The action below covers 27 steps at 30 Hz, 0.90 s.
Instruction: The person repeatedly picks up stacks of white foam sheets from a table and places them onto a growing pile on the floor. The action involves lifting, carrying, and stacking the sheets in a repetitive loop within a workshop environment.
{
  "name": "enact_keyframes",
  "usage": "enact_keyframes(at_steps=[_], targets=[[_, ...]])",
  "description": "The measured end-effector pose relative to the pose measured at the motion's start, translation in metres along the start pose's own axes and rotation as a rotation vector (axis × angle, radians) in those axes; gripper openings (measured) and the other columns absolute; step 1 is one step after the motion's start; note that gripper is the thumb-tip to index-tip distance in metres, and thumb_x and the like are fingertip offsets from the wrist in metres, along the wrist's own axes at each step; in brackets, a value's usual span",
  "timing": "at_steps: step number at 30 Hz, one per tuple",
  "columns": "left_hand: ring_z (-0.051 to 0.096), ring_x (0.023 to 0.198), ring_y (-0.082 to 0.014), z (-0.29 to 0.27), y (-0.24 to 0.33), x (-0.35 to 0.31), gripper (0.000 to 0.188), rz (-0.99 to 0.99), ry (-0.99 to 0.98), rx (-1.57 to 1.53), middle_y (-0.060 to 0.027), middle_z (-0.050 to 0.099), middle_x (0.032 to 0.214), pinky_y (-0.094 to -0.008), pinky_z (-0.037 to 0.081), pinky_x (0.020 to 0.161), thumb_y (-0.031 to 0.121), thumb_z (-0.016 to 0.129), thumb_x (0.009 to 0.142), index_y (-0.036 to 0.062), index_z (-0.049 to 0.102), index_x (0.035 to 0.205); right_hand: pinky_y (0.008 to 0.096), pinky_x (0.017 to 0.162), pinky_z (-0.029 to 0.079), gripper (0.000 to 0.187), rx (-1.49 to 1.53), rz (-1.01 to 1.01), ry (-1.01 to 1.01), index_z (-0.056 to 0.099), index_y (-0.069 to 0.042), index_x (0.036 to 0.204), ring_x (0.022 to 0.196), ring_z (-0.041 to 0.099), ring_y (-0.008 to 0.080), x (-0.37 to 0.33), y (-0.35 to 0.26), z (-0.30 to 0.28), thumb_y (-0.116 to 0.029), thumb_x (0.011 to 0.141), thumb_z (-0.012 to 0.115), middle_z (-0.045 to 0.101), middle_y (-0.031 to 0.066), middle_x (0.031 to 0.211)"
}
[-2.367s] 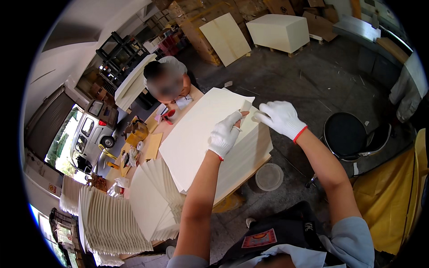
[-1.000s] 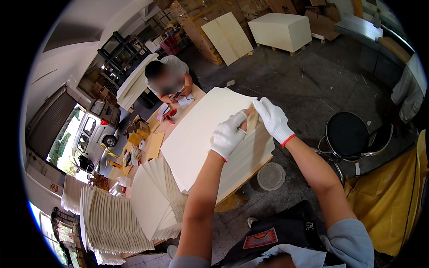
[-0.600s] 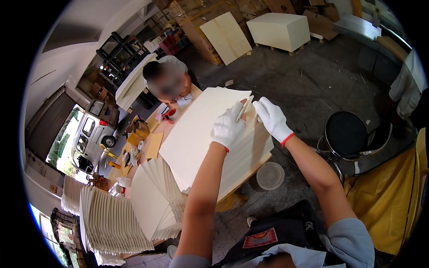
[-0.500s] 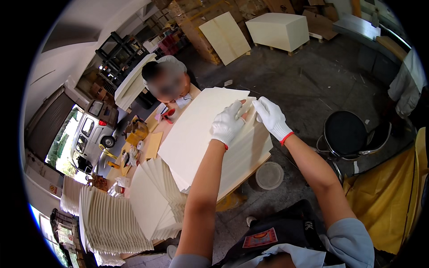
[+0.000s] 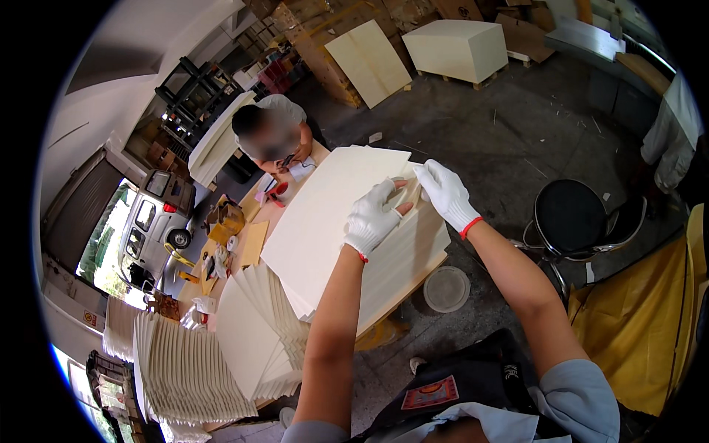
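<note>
Left glove [image 5: 371, 215]: mine is white knit; it stops short on some of my fingers [image 5: 404, 209], leaving their tips bare.
Right glove [image 5: 445, 193]: the same white knit, its weave too fine to make out.
Cuffs [image 5: 471, 227]: a thin red edge rings each wrist.
Sleeves [image 5: 580, 391]: short, pale grey-blue, ending above my elbows.
Apron [image 5: 473, 369]: dark, near black, over my front, with small white marking at one side.
Patch [image 5: 430, 393]: rectangular, red-bordered, multicoloured inside.
Shirt front [image 5: 484, 422]: pale, creased cloth.
</note>
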<state>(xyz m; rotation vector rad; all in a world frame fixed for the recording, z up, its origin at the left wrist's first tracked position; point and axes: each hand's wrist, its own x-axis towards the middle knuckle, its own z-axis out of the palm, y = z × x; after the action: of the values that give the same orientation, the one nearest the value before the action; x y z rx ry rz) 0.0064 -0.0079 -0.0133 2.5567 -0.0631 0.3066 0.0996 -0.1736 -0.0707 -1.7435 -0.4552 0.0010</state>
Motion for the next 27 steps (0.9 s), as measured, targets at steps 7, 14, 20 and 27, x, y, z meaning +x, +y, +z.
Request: enact_keyframes(at_steps=[7, 14, 20, 27], targets=[[0.07, 0.11, -0.0335, 0.006, -0.015, -0.001, 0.038, 0.111, 0.114, -0.067, -0.0164, 0.072, 0.121, -0.0406, 0.054, 0.094, 0.024, 0.072, 0.096, 0.0204, 0.068, 0.133, 0.0406, 0.072, 0.047, 0.051, -0.011, -0.018, -0.006, 0.065, -0.008, 0.098, 0.075, 0.066, 0.0294, -0.004, -0.007, -0.001, -0.055, 0.105, 0.049, 0.066, 0.0118, 0.076], [0.067, 0.084, -0.0253, 0.003, 0.003, -0.003, 0.037, 0.052, 0.027, 0.1, -0.0113, 0.068, 0.093, -0.0376, 0.052, 0.08, 0.017, 0.079, 0.09, 0.0139, 0.072, 0.126, 0.0412, 0.073, 0.048, 0.051, 0.012, -0.025, 0.038, 0.065, -0.008, 0.1, 0.078, 0.067, 0.0319, 0.002, 0.009, 0.007, -0.056, 0.105, 0.049, 0.066, 0.0133, 0.079], [0.07, 0.089, -0.0278, 0.002, 0.001, -0.002, 0.037, 0.032, 0.018, 0.069, -0.0129, 0.071, 0.1, -0.0375, 0.054, 0.083, 0.015, 0.077, 0.091, 0.0146, 0.072, 0.128, 0.0419, 0.072, 0.048, 0.053, 0.019, -0.02, -0.014, 0.064, -0.006, 0.098, 0.077, 0.067, 0.0327, 0.0, 0.0, 0.001, -0.057, 0.105, 0.05, 0.066, 0.0139, 0.079], [0.07, 0.1, -0.035, 0.011, -0.015, -0.003, 0.029, 0.157, 0.154, 0.018, -0.0161, 0.071, 0.113, -0.0414, 0.055, 0.089, 0.015, 0.058, 0.102, 0.0167, 0.07, 0.128, 0.0445, 0.069, 0.051, 0.043, -0.738, -0.368, -0.09, 0.063, -0.011, 0.088, 0.076, 0.067, 0.0331, -0.004, 0.002, -0.038, -0.052, 0.1, 0.06, 0.068, 0.0112, 0.08]])
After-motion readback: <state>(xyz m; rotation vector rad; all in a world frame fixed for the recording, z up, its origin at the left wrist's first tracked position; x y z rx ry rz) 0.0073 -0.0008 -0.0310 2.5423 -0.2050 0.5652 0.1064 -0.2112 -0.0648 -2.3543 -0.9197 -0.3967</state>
